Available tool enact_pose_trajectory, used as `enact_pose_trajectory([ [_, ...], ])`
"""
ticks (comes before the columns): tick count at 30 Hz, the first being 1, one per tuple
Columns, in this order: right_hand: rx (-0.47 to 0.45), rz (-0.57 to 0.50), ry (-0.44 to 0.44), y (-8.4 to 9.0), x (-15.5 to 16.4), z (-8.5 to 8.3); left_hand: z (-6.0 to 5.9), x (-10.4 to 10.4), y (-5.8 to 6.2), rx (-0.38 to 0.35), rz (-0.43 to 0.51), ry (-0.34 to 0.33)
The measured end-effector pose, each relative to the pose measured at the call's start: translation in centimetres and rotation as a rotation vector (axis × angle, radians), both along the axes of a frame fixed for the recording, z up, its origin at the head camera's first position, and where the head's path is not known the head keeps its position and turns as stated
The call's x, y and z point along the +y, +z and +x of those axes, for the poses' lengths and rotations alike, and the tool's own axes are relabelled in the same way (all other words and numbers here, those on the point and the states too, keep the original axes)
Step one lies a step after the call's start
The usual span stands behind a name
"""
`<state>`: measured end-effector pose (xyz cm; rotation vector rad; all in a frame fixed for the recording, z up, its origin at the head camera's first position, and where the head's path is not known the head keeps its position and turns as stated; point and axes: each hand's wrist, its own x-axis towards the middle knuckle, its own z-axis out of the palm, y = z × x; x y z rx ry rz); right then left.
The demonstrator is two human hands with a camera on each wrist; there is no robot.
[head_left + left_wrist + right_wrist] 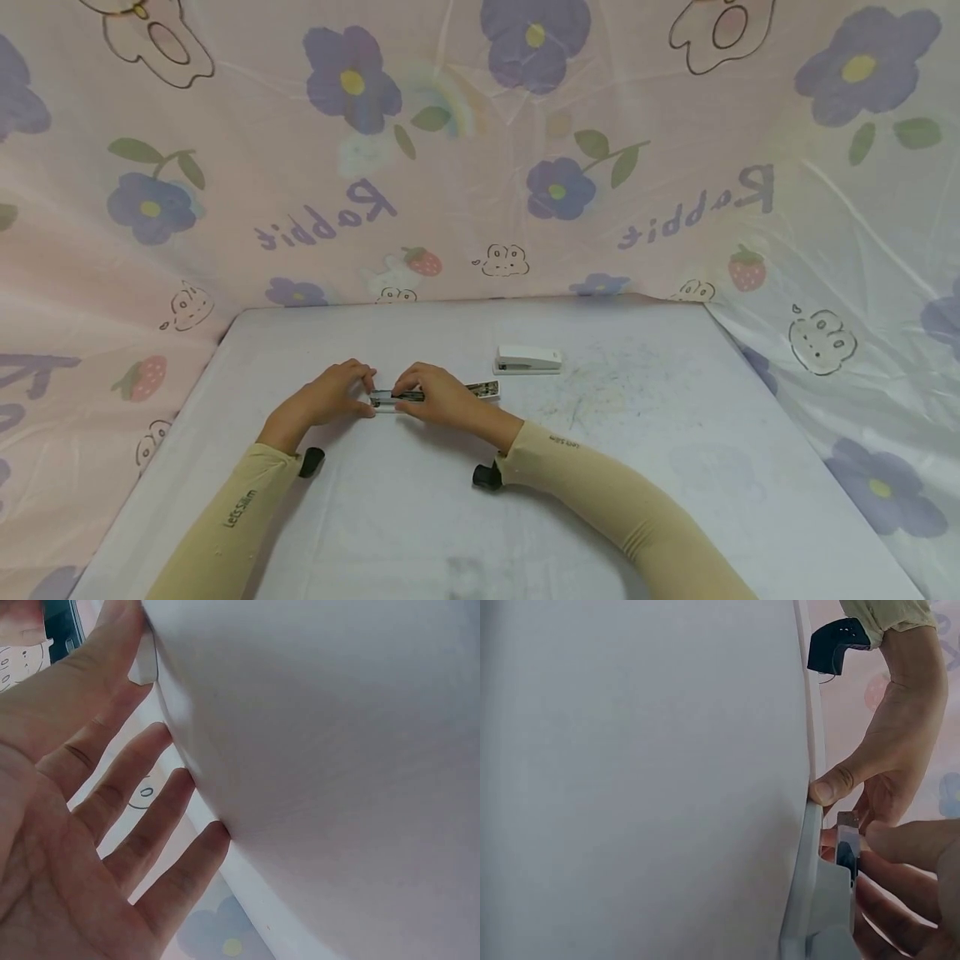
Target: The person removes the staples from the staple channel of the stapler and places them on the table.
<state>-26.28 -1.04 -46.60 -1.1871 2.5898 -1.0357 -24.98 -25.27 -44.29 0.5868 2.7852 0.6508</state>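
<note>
An opened white stapler (487, 389) lies on the table with its top folded back to the right. My left hand (333, 396) holds its left end between thumb and fingers; in the left wrist view the other fingers of the left hand (127, 802) are spread along the table. My right hand (442, 398) reaches over the stapler's middle, thumb and fingers pinching at its narrow metal magazine (847, 844). Something dark shows between those fingers; whether it is a row of staples I cannot tell. The right hand covers the stapler's middle in the head view.
A second white stapler (528, 360), closed, stands behind and to the right of the opened one. The white-covered table (675, 483) has faint marks at its right. Patterned cloth (465, 167) hangs behind and along both sides.
</note>
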Motion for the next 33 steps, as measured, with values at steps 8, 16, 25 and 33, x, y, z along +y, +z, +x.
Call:
enact_pose_trajectory([
  [8,-0.017,0.001,-0.037,0.1,-0.3,-0.3,0.0,-0.2,-0.2,-0.008,0.000,0.016],
  [16,-0.017,-0.013,-0.046,-0.1,-0.7,-0.8,-0.1,-0.3,-0.3,0.002,0.000,-0.001],
  [25,0.007,0.028,-0.104,-0.3,-1.4,-1.2,0.1,-0.2,-0.2,0.006,0.012,-0.009],
  [33,0.048,0.027,-0.106,0.0,-1.6,-1.2,-0.2,-0.4,-0.3,0.000,0.012,0.001],
])
